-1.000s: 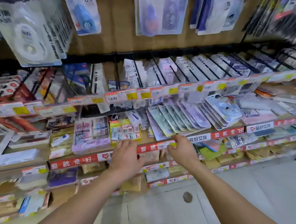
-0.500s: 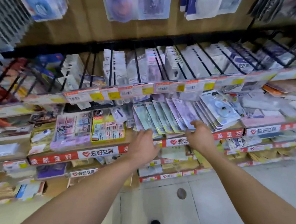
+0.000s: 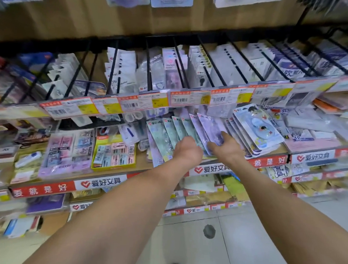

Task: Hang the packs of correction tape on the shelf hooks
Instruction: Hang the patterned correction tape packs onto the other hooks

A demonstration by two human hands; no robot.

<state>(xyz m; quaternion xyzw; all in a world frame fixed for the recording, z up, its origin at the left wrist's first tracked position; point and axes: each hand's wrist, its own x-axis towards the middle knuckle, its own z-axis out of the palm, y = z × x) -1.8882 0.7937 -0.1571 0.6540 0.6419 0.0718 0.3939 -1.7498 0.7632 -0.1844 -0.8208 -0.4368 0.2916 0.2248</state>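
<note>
I see both hands reaching into the centre of the frame, onto a fanned row of flat correction tape packs lying on the sloped shelf (image 3: 140, 162). The left hand (image 3: 188, 149) is curled, knuckles toward me, resting on the mint-green packs (image 3: 164, 135); its fingertips are hidden, so I cannot tell whether it pinches anything. The right hand (image 3: 226, 145) lies just beside it, thumb and fingers closing on the lower edge of a lilac pack (image 3: 212, 126), which overlaps the green ones. The packs are thin printed cards, each with a small logo at its top corner, leaning one on another like tiles. To their right sit blister packs with a blue cartoon figure (image 3: 257, 128). Above, across the middle of the frame, black shelf hooks (image 3: 212, 62) carry hanging packs behind orange-and-yellow price tags (image 3: 230, 96).
</note>
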